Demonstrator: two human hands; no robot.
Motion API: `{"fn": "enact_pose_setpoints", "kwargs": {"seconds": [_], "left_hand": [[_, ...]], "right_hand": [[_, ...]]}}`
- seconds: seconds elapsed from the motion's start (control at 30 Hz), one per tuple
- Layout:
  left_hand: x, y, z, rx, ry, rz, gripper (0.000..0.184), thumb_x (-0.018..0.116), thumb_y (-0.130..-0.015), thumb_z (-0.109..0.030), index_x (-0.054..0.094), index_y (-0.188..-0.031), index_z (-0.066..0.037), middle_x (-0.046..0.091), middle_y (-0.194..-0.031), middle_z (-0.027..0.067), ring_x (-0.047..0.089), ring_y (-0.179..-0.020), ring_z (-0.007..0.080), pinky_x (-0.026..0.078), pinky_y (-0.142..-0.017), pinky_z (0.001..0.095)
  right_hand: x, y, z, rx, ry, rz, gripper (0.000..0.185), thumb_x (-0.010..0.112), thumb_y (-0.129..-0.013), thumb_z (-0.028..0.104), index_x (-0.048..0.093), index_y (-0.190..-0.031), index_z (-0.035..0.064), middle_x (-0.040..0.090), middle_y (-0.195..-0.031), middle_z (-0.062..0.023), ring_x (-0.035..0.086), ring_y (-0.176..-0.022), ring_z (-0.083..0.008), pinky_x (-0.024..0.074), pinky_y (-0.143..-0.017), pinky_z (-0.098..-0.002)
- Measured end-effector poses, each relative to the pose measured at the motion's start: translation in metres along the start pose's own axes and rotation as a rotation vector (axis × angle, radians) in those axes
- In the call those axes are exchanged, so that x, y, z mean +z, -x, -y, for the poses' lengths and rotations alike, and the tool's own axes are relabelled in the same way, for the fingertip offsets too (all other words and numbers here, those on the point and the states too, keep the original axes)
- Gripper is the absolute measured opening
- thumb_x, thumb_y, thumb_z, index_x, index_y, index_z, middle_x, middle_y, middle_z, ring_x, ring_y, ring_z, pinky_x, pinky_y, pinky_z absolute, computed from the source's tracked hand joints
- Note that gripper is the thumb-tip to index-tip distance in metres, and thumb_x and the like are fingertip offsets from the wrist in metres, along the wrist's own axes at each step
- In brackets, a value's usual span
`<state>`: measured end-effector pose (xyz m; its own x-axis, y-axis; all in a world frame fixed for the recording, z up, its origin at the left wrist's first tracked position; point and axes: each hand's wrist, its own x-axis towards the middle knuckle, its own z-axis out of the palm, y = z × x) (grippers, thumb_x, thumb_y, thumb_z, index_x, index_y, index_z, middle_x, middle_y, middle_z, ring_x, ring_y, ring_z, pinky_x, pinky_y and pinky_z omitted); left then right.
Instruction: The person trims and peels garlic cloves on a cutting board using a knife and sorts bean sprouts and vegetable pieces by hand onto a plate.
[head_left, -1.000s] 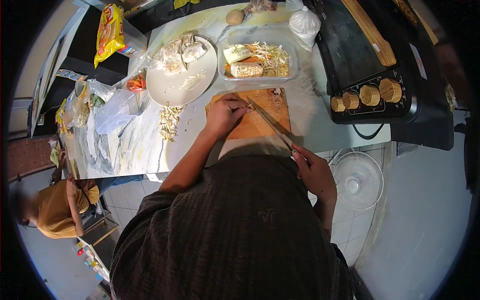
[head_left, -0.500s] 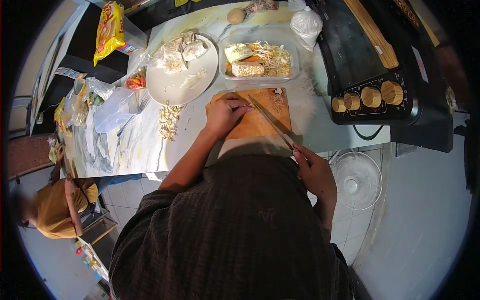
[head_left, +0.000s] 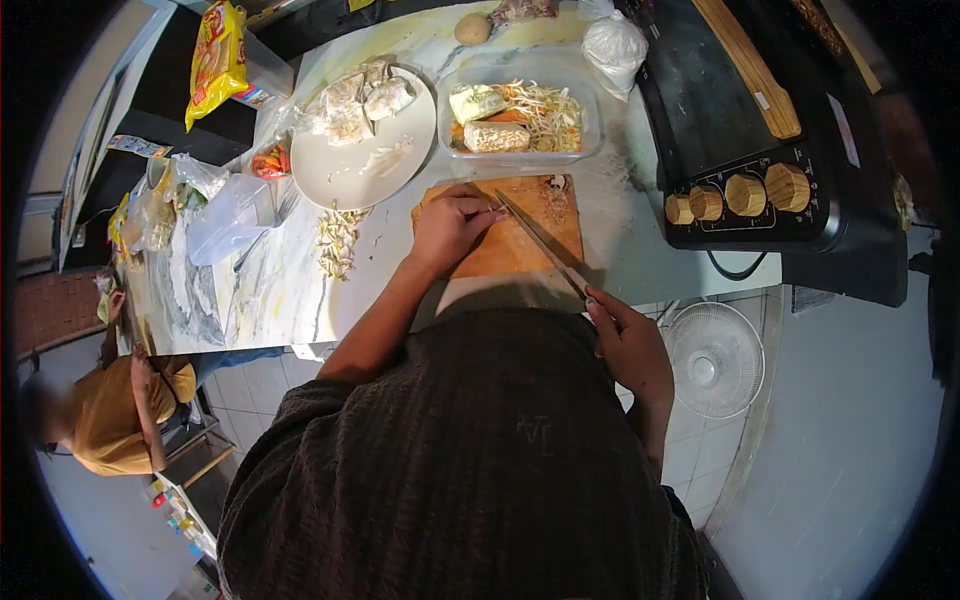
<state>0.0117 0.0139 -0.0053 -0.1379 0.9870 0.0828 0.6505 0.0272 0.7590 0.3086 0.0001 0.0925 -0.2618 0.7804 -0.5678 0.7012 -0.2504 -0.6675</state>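
My right hand (head_left: 630, 340) is closed round the handle of a long knife (head_left: 543, 246). Its blade slants up and left over the orange-brown cutting board (head_left: 540, 220), the tip close to my left fingers. On the board's left part my left hand (head_left: 452, 228) is pinched together on something too small to make out. Brown scraps (head_left: 556, 203) lie at the board's upper right. Beyond the board stands a clear container (head_left: 590, 135) with bean sprouts, a pale block and other vegetables. A round plate (head_left: 330, 180) with white food is at the upper left.
Chopped pale pieces (head_left: 338, 242) lie left of the board. Further left are a plastic tub (head_left: 225, 225), bags and a yellow packet (head_left: 215, 65). A black stove (head_left: 740, 225) with wooden knobs stands at right. A person (head_left: 120, 415) in yellow-brown is at the left edge; a fan (head_left: 712, 360) is below.
The knife tip has shifted very slightly beside my left fingers. Both hands stay in nearly the same place. The other person's raised hand has moved a little.
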Motion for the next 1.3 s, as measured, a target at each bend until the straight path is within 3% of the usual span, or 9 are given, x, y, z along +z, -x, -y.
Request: {"fn": "enact_pose_setpoints", "kwargs": {"seconds": [0.13, 0.2, 0.63, 0.93, 1.03, 1.1, 1.13, 1.2, 1.3], "left_hand": [[0.0, 0.0, -0.001, 0.018, -0.002, -0.014, 0.02, 0.079, -0.085, -0.026, 0.078, -0.09, -0.006, 0.07, -0.089, 0.0108, 0.068, -0.08, 0.0298, 0.054, -0.071, 0.0387], [-0.002, 0.001, -0.005, -0.013, 0.009, -0.003, 0.02, 0.079, -0.085, -0.026, 0.077, -0.09, -0.006, 0.071, -0.089, 0.0108, 0.068, -0.08, 0.0293, 0.054, -0.071, 0.0386], [-0.051, -0.056, -0.049, 0.09, 0.173, -0.036, 0.02, 0.076, -0.093, -0.02, 0.077, -0.098, -0.001, 0.075, -0.091, 0.0086, 0.065, -0.08, 0.0093, 0.051, -0.07, 0.0264], [-0.069, -0.108, -0.043, -0.042, 0.019, -0.163, 0.058, 0.082, -0.087, -0.039, 0.068, -0.124, 0.005, 0.071, -0.084, 0.0117, 0.061, -0.068, 0.0137, 0.051, -0.066, 0.0282], [-0.098, -0.084, -0.006, -0.037, 0.109, -0.24, 0.043, 0.079, -0.091, -0.033, 0.072, -0.115, 0.003, 0.066, -0.08, 0.0037, 0.057, -0.072, 0.0089, 0.049, -0.067, 0.0252], [-0.121, -0.059, 0.011, -0.177, 0.118, -0.262, 0.034, 0.077, -0.093, -0.027, 0.073, -0.11, 0.002, 0.066, -0.081, 0.002, 0.056, -0.072, 0.0081, 0.048, -0.069, 0.0239], [-0.127, -0.046, 0.03, -0.129, 0.19, -0.321, 0.033, 0.076, -0.094, -0.027, 0.073, -0.11, 0.002, 0.068, -0.08, 0.003, 0.056, -0.071, 0.0081, 0.048, -0.065, 0.0253], [-0.147, -0.014, 0.056, -0.186, 0.045, -0.307, 0.034, 0.075, -0.094, -0.028, 0.073, -0.109, 0.002, 0.07, -0.079, 0.0054, 0.058, -0.069, 0.0089, 0.047, -0.062, 0.0271], [-0.163, 0.032, 0.052, -0.403, -0.259, -0.215, 0.033, 0.075, -0.091, -0.03, 0.074, -0.105, 0.0, 0.068, -0.076, 0.0094, 0.061, -0.067, 0.0145, 0.047, -0.062, 0.0311]], "right_hand": [[0.006, -0.002, -0.002, -0.025, 0.126, -0.044, 0.039, 0.059, -0.103, 0.037, 0.068, -0.133, 0.0131, 0.07, -0.075, -0.0097, 0.067, -0.064, -0.0173, 0.0504, -0.064, -0.0325], [0.013, 0.001, 0.003, -0.084, 0.245, -0.11, 0.038, 0.054, -0.103, 0.043, 0.069, -0.129, 0.0209, 0.073, -0.094, -0.021, 0.07, -0.095, -0.0425, 0.0549, -0.083, -0.0496], [-0.004, 0.023, 0.016, 0.097, 0.229, -0.152, 0.036, 0.057, -0.102, 0.038, 0.069, -0.13, 0.0177, 0.073, -0.098, -0.0217, 0.071, -0.096, -0.0386, 0.0544, -0.083, -0.0424], [-0.008, 0.023, -0.001, 0.06, 0.175, -0.133, 0.04, 0.052, -0.104, 0.042, 0.067, -0.132, 0.0179, 0.073, -0.096, -0.0221, 0.071, -0.094, -0.0413, 0.0554, -0.084, -0.0489], [-0.009, 0.02, -0.014, 0.042, 0.113, -0.128, 0.039, 0.054, -0.103, 0.042, 0.068, -0.131, 0.0186, 0.074, -0.095, -0.0216, 0.072, -0.092, -0.0408, 0.0555, -0.083, -0.047], [-0.009, 0.017, -0.018, 0.009, 0.058, -0.128, 0.039, 0.059, -0.103, 0.035, 0.067, -0.135, 0.0133, 0.061, -0.061, -0.0059, 0.057, -0.058, -0.0101, 0.045, -0.058, -0.0288], [-0.009, 0.016, -0.016, 0.005, 0.063, -0.118, 0.039, 0.059, -0.103, 0.035, 0.067, -0.135, 0.0133, 0.061, -0.061, -0.0059, 0.057, -0.058, -0.0101, 0.045, -0.058, -0.0288], [-0.013, 0.013, -0.007, 0.055, 0.08, -0.063, 0.038, 0.056, -0.103, 0.042, 0.068, -0.131, 0.0198, 0.074, -0.093, -0.0211, 0.072, -0.091, -0.0395, 0.0552, -0.081, -0.0438], [-0.015, 0.007, -0.001, 0.03, 0.098, -0.001, 0.038, 0.056, -0.103, 0.042, 0.068, -0.131, 0.0201, 0.073, -0.091, -0.0211, 0.073, -0.089, -0.0386, 0.055, -0.08, -0.043]]}}
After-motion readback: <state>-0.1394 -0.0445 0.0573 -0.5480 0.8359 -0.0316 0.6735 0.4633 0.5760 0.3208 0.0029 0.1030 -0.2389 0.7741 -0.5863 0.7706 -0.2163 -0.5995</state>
